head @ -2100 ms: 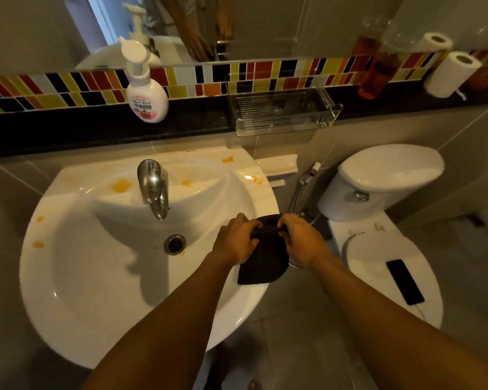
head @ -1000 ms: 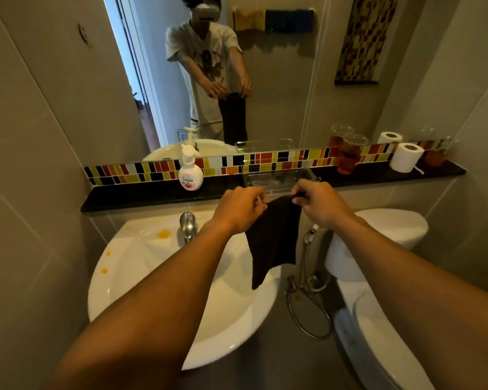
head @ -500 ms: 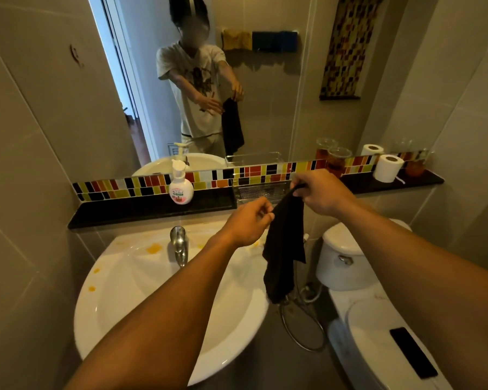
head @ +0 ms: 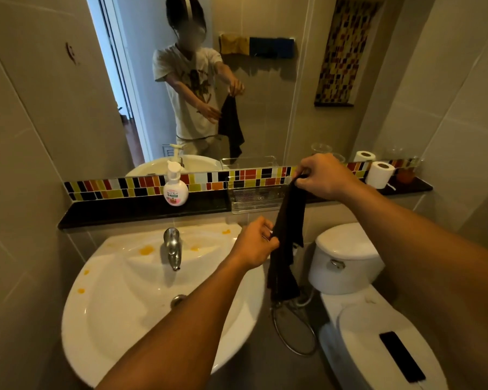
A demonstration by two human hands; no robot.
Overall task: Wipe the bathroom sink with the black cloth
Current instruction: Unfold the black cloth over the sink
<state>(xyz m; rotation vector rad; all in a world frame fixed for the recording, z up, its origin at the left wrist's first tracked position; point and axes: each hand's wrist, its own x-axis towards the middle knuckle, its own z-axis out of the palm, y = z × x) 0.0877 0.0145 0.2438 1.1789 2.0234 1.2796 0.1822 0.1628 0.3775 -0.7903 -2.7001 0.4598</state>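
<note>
The black cloth (head: 289, 220) hangs lengthwise in the air to the right of the white bathroom sink (head: 119, 313). My right hand (head: 326, 177) pinches its top corner up near the shelf. My left hand (head: 258, 243) grips the cloth's left edge about halfway down, over the sink's right rim. Orange-yellow stains dot the sink's back rim and left side. A chrome tap (head: 172, 247) stands at the back of the basin, with the drain (head: 178, 299) below it.
A soap pump bottle (head: 175, 187) and a clear wire-bottomed tray (head: 255, 197) sit on the black shelf. Toilet paper rolls (head: 379, 174) stand at the shelf's right end. A white toilet (head: 350, 257) with a black phone (head: 402, 356) on its lid is at right. A mirror hangs above.
Both hands lifted the cloth off the sink's right rim and opened it out. My right hand rose with the top corner while my left slid down its edge.
</note>
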